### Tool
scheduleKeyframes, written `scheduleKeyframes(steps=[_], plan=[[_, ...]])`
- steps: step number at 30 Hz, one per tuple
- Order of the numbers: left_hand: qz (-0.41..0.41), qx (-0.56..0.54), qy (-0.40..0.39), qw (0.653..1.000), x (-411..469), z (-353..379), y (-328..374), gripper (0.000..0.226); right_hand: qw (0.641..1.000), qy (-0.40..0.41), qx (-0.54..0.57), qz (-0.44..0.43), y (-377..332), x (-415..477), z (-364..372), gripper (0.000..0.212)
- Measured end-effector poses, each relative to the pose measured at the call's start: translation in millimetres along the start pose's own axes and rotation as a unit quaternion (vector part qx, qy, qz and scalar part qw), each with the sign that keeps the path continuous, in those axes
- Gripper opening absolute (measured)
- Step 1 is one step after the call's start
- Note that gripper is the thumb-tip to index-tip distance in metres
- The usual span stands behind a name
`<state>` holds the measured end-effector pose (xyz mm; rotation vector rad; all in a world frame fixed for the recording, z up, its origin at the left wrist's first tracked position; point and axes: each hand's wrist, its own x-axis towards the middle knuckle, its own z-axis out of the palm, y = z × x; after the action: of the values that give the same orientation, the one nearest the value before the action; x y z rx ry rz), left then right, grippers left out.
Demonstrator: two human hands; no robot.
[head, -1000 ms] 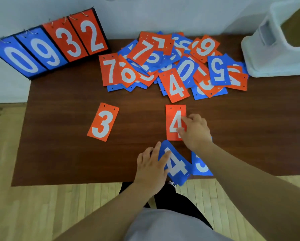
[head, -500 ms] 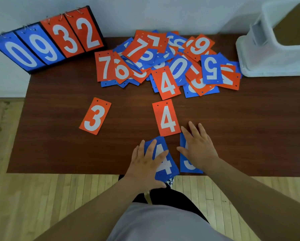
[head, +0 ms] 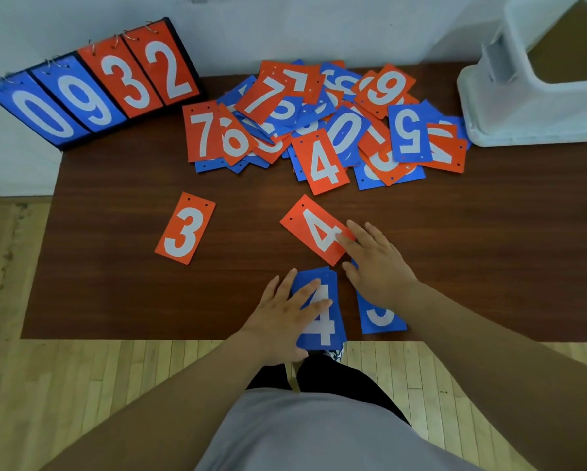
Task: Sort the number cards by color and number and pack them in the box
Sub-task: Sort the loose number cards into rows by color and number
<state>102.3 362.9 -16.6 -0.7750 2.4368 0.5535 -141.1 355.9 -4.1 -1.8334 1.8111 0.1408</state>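
- While the orange 4 card [head: 314,229] lies skewed, its long axis running far-left to near-right, the right hand [head: 377,266] rests straight, spread fingers on its near-right end, gripping nothing.
- Just nearer than that card, the left hand [head: 285,317] presses flat, fingers straight, on the blue 4 card [head: 326,334].
- Left of the orange 4 card sits the orange 3 card [head: 184,229]; beyond it, the unsorted pile [head: 319,120] and, farther right, the box [head: 536,107].
- Being nearer, the right hand likely squares it.

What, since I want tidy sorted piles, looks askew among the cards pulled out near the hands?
The orange 4, touched by the right hand, lies diagonally, unlike the straight blue 4, which overhangs the front edge of the table.
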Motion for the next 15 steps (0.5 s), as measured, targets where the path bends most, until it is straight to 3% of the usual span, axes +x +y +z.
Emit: scheduleKeyframes(steps=[6,15], plan=[[-0.01,-0.023,0.005,1.0,0.7,0.3,-5.7,0.108,0.992,-0.052,-0.103,-0.054,-12.0,31.6,-8.5,0.063],[-0.013,-0.04,0.012,0.999,0.3,1.6,-12.5,0.113,0.994,-0.044,-0.087,-0.043,-19.3,34.4,-6.4,0.063]])
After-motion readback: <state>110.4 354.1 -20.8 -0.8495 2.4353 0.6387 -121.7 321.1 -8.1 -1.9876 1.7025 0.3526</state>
